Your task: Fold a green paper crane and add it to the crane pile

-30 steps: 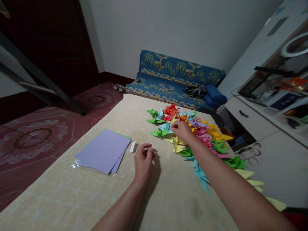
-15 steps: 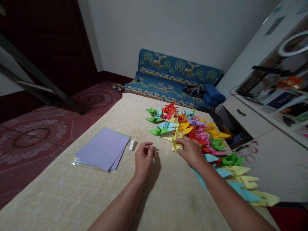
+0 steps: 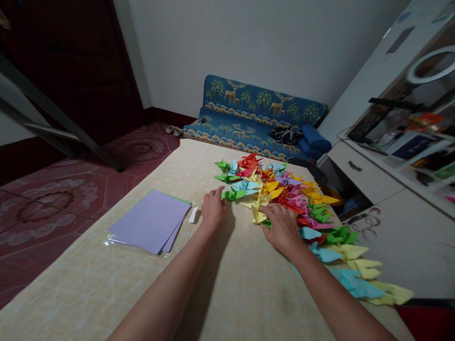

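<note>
My left hand [image 3: 213, 208] reaches over the table with its fingers apart, the fingertips beside a green paper crane [image 3: 234, 194]. Nothing shows in its grasp. My right hand [image 3: 282, 228] lies at the near left side of a crowd of folded cranes, fingers loosely stretched and thumb apart. Its index fingertip is at a yellow paper crane [image 3: 257, 214]; a bit of green paper shows between thumb and fingers. Red, orange, pink, purple and light blue cranes [image 3: 245, 186] spread around and behind it, and the hand covers some of them.
A stack of purple paper [image 3: 151, 220] rests on a clear plastic sleeve at the left, with a small white strip [image 3: 194, 215] beside it. The table [image 3: 249, 293] has a pale patterned cloth. Beyond stand a blue sofa [image 3: 241, 128] and, at right, a white cabinet [image 3: 401, 232].
My left hand has moved forward and opened out towards the green crane. My right hand has loosened from its pinch at the yellow crane, its fingers now flatter.
</note>
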`<state>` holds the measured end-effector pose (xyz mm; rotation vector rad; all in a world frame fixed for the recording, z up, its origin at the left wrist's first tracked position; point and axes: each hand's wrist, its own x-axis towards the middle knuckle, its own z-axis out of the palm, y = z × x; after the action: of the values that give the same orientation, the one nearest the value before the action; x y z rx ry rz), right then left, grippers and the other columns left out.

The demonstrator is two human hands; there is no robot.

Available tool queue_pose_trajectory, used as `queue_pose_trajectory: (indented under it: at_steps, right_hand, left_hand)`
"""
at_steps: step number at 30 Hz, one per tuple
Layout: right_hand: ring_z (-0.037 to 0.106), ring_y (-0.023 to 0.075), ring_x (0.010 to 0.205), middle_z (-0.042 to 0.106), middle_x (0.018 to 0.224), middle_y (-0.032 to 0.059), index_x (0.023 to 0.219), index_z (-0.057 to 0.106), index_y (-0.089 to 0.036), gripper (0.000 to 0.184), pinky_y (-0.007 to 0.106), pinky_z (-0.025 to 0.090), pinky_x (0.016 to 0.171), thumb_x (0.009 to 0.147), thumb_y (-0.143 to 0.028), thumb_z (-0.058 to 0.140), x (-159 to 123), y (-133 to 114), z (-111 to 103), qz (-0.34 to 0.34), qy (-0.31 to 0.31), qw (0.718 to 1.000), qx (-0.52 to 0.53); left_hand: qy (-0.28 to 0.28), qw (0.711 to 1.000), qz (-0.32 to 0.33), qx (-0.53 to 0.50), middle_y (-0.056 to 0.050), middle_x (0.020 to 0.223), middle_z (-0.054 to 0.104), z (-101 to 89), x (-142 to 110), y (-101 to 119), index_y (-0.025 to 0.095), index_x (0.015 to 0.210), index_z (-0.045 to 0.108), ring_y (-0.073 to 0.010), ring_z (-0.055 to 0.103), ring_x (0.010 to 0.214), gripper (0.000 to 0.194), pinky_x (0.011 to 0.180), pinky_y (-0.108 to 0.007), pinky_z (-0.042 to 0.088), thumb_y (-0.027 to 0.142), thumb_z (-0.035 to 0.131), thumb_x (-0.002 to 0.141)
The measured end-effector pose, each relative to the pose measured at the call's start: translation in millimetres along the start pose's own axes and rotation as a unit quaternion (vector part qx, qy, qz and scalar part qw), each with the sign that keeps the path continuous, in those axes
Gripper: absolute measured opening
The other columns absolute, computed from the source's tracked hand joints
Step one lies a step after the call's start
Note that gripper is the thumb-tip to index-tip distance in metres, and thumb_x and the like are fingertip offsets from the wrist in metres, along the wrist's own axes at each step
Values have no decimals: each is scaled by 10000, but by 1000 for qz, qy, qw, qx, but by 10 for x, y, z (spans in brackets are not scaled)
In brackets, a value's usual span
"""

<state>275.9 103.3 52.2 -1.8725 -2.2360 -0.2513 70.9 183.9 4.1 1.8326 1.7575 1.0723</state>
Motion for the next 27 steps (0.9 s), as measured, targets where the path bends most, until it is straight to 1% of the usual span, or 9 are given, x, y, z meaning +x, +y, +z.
queue_pose_trajectory:
  at_steps: [2,4,7,11,13,16,20,24,27]
  right_hand:
    - [557,289,1061,636,1163,87,1170,644,-218,441,424,366,901,745,-117,705,8,23,25,-3,-3,1000,10]
    - [579,278,1041,639,1158,88,1131,657,-208,430,414,386,882,737,-37,668,23,41,68,-15,4,999,39]
    - [608,270,987,657,1103,97,1013,691,-181,368,409,419,856,726,37,615,51,71,163,-43,34,993,104]
    - [635,235,886,687,937,78,864,696,-167,265,371,464,827,746,46,590,88,83,261,-71,55,985,149]
    - [640,217,854,692,883,61,826,686,-172,258,348,475,814,748,53,585,103,51,263,-88,64,980,166]
    - [638,205,837,698,862,45,810,679,-184,267,336,475,805,759,57,577,124,-40,226,-120,78,972,185]
    - [628,211,851,698,872,54,801,677,-187,242,350,468,808,790,33,577,184,-152,215,-159,97,963,197]
    - [616,214,860,689,856,56,786,674,-190,241,356,468,815,799,28,572,314,-186,311,-183,110,956,202]
    - [616,211,864,684,849,51,772,661,-195,259,354,471,816,799,35,546,418,-183,395,-186,114,954,207]
  left_hand:
    - [-16,1000,10,22,-115,1139,655,38,41,2,251,1247,595,-303,536,1078,521,865,-390,447,74,590,757]
    - [-23,999,21,33,-103,1134,660,68,64,2,254,1202,622,-292,535,1074,500,862,-369,437,70,600,738]
    - [-28,998,36,33,-98,1058,679,89,78,-1,239,1064,687,-280,555,1034,369,838,-351,431,83,586,745]
    - [-29,999,44,8,-100,968,699,87,88,-22,216,902,734,-272,584,992,235,807,-339,431,112,580,757]
    - [-32,998,44,-16,-98,931,715,83,106,-40,205,866,745,-262,604,959,209,799,-332,436,128,579,764]
    - [-45,996,42,-66,-83,913,742,80,152,-72,195,865,756,-231,640,886,204,777,-307,451,154,582,768]
    - [-85,985,31,-149,-57,820,762,65,225,-111,168,834,766,-190,668,734,197,685,-269,474,187,585,760]
    - [-110,971,6,-214,-58,709,747,46,275,-147,143,731,762,-191,658,654,164,603,-262,465,242,632,725]
    - [-97,963,-18,-251,-62,690,738,77,294,-174,137,719,756,-183,645,629,144,585,-258,455,235,656,689]
